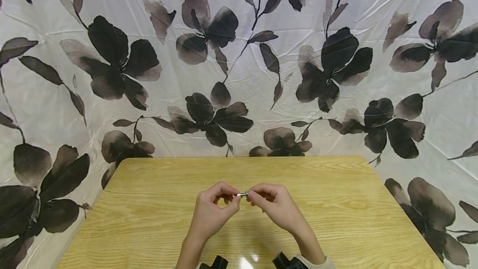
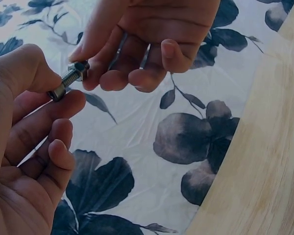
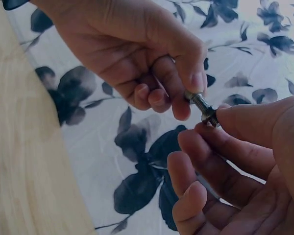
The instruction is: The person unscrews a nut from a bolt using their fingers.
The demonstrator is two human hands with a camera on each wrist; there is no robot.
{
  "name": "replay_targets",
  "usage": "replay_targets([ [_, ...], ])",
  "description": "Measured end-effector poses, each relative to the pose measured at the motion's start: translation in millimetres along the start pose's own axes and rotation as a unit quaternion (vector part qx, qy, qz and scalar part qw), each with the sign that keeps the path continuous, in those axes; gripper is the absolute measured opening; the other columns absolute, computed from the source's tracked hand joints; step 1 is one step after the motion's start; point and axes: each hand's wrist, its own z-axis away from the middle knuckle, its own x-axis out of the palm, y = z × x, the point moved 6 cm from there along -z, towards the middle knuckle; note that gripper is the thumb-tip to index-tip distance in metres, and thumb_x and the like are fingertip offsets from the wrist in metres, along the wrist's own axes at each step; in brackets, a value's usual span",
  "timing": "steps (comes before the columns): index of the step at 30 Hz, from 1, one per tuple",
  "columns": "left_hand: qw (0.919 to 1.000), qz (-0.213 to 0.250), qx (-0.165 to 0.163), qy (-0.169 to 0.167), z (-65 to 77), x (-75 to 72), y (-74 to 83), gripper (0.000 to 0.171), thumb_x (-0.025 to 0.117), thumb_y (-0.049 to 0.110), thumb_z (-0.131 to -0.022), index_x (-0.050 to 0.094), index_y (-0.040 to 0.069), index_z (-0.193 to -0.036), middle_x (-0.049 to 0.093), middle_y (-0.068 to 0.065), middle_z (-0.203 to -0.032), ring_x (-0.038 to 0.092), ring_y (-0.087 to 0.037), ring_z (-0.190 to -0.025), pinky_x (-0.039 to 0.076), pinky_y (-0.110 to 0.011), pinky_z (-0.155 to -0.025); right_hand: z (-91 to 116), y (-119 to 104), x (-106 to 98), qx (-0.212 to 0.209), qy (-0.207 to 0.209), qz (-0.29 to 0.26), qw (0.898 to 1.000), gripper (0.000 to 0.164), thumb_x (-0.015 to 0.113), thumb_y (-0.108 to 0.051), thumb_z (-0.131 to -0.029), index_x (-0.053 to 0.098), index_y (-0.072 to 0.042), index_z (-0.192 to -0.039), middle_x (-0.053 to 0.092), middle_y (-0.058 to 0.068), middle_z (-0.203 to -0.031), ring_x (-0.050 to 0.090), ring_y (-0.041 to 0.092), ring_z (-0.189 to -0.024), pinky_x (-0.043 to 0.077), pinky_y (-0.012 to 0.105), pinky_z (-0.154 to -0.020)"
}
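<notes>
A small metal bolt (image 2: 70, 77) with a threaded shank spans the gap between the two hands, held up above the table. Thumb and forefinger of my left hand (image 1: 210, 214) pinch the bolt's cylindrical head. Toward the other end of the shank sits a nut (image 3: 210, 116), gripped between the thumb and forefinger of my right hand (image 1: 278, 206). Bare thread shows between head and nut in both wrist views. The fingertips hide part of the head and part of the nut. The other fingers of both hands are loosely bent.
Below the hands lies a light wood-grain table (image 1: 149, 219) with rounded far corners. A white cloth (image 1: 261, 74) with dark flowers hangs behind it and along both sides. Black wrist devices (image 1: 219, 262) show at the bottom of the head view.
</notes>
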Motion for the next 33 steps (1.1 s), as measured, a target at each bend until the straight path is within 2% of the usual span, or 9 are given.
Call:
replay_targets([
  [7, 1.0, 0.0, -0.004, 0.0, -0.2, -2.2, -0.6, 0.026, 0.074, -0.009, -0.084, 0.074, 0.016, -0.093, 0.072, 0.002, -0.087, 0.064, -0.012, -0.076, 0.057, -0.027, -0.071, 0.7, -4.5, 1.4, -0.04, 0.003, -0.02, 0.999, 0.019, 0.072, -0.017, -0.097, 0.073, -0.009, -0.114, 0.073, 0.01, -0.106, 0.069, 0.015, -0.095, 0.058, 0.029, -0.075],
  [14, 1.0, 0.002, -0.009, 0.003, -0.4, -2.7, -0.5, 0.021, 0.075, -0.005, -0.086, 0.074, 0.015, -0.093, 0.073, -0.001, -0.086, 0.064, -0.011, -0.077, 0.057, -0.027, -0.071, -0.1, -1.4, -1.3, -0.004, 0.018, -0.01, 1.0, 0.022, 0.066, -0.028, -0.102, 0.076, -0.013, -0.115, 0.074, 0.01, -0.105, 0.069, 0.019, -0.088, 0.055, 0.028, -0.067],
  [21, 1.0, -0.002, -0.006, 0.001, -0.3, -0.1, -0.3, 0.021, 0.077, -0.003, -0.086, 0.075, 0.017, -0.092, 0.073, -0.002, -0.085, 0.064, -0.011, -0.077, 0.058, -0.027, -0.072, -0.2, -0.4, 0.2, 0.004, -0.001, 0.001, 1.0, 0.024, 0.061, -0.029, -0.105, 0.078, -0.012, -0.106, 0.075, 0.011, -0.096, 0.067, 0.011, -0.08, 0.052, 0.026, -0.063],
  [28, 0.9999, -0.009, -0.005, -0.003, -0.1, 0.2, -1.3, 0.023, 0.076, -0.005, -0.085, 0.074, 0.017, -0.092, 0.072, 0.001, -0.086, 0.064, -0.011, -0.077, 0.057, -0.027, -0.072, 1.6, -4.3, 0.5, -0.039, -0.001, -0.012, 0.999, 0.016, 0.071, -0.019, -0.098, 0.074, -0.011, -0.112, 0.074, 0.009, -0.105, 0.069, 0.012, -0.09, 0.058, 0.028, -0.072],
  [33, 0.9999, -0.011, -0.005, 0.0, -0.6, -0.5, -1.4, 0.024, 0.076, -0.006, -0.085, 0.074, 0.017, -0.092, 0.072, 0.002, -0.085, 0.063, -0.011, -0.077, 0.057, -0.027, -0.072, 2.9, -9.5, -0.7, -0.074, 0.002, -0.031, 0.997, 0.017, 0.07, -0.015, -0.098, 0.072, -0.011, -0.115, 0.071, 0.011, -0.112, 0.07, 0.015, -0.097, 0.06, 0.03, -0.075],
])
